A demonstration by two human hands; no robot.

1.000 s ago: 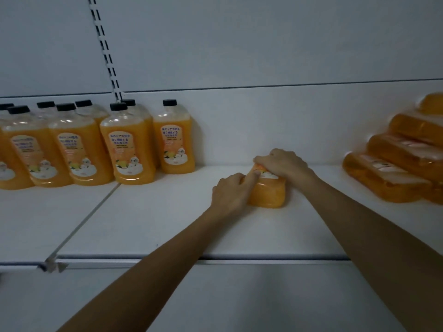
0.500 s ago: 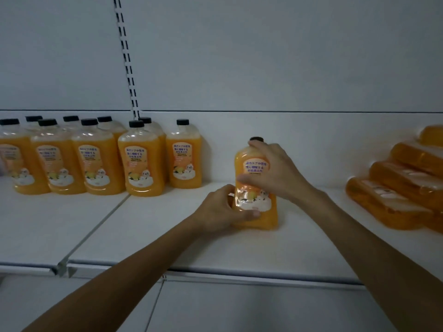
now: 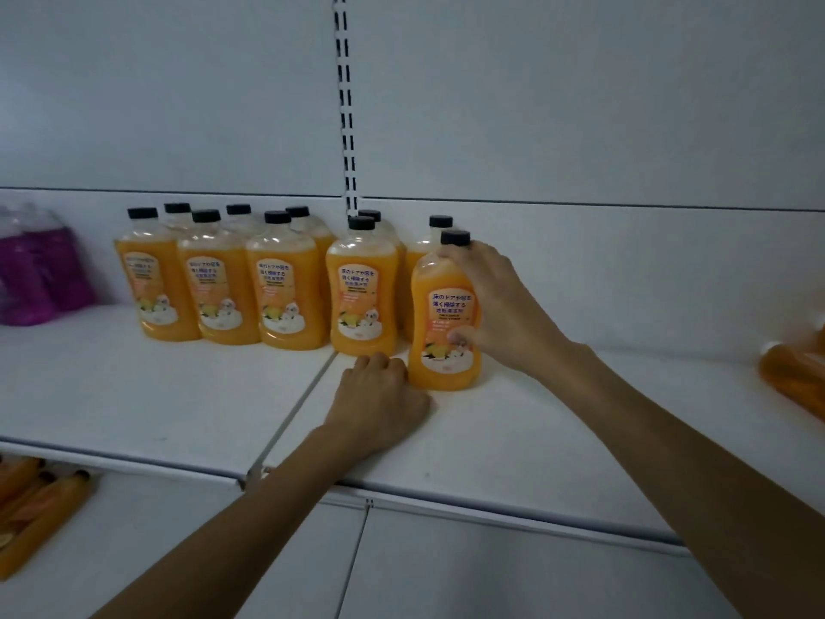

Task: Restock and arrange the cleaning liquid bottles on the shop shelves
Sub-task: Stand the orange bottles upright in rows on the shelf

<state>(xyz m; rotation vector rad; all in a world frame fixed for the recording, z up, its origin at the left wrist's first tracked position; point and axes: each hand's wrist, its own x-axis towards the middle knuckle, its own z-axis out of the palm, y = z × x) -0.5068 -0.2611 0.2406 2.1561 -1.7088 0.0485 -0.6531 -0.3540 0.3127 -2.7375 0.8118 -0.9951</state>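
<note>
An orange cleaning-liquid bottle (image 3: 442, 314) with a black cap stands upright on the white shelf (image 3: 513, 440). My right hand (image 3: 495, 306) grips it from the right, fingers near the cap and thumb on the label. My left hand (image 3: 379, 404) rests on the shelf with fingers curled, its knuckles touching the bottle's lower left side. Just left of it stands a row of several matching orange bottles (image 3: 277, 283), two deep against the back wall.
Purple bottles (image 3: 35, 274) sit at the far left of the shelf. Orange bottles lying flat (image 3: 794, 377) show at the right edge. More orange bottles (image 3: 31, 507) lie on the lower shelf at left. A slotted upright (image 3: 346, 105) runs up the back panel.
The bottle was lying on the shelf, was stood upright, and has moved left to beside the row. My left hand dropped from its side to the shelf at its base.
</note>
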